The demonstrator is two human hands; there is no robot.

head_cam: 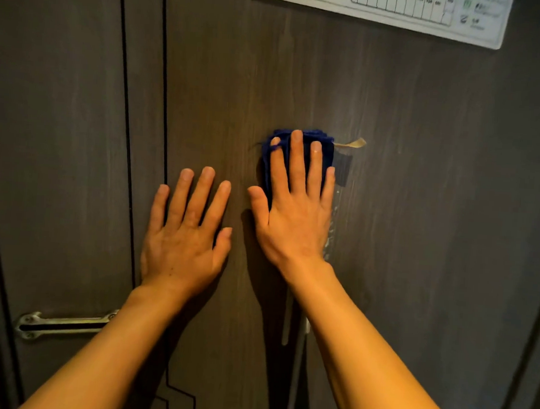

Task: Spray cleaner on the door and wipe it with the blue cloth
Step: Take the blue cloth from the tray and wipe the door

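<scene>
A dark wood-grain door (422, 182) fills the view. My right hand (293, 212) lies flat on it, fingers spread, pressing a folded blue cloth (324, 141) against the surface at the middle. A small beige tag (354, 143) sticks out of the cloth to the right. My left hand (188, 231) rests flat on the door beside it, fingers apart, holding nothing. White foamy cleaner (332, 227) streaks the door just right of my right hand, and thin runs of it (295, 364) drip down below my wrist. No spray bottle is in view.
A white laminated floor plan (385, 9) is fixed to the door at the top right. A metal door guard latch (62, 323) sits at the lower left on the frame (59, 160). The door's edge line (165, 87) runs vertically left of my left hand.
</scene>
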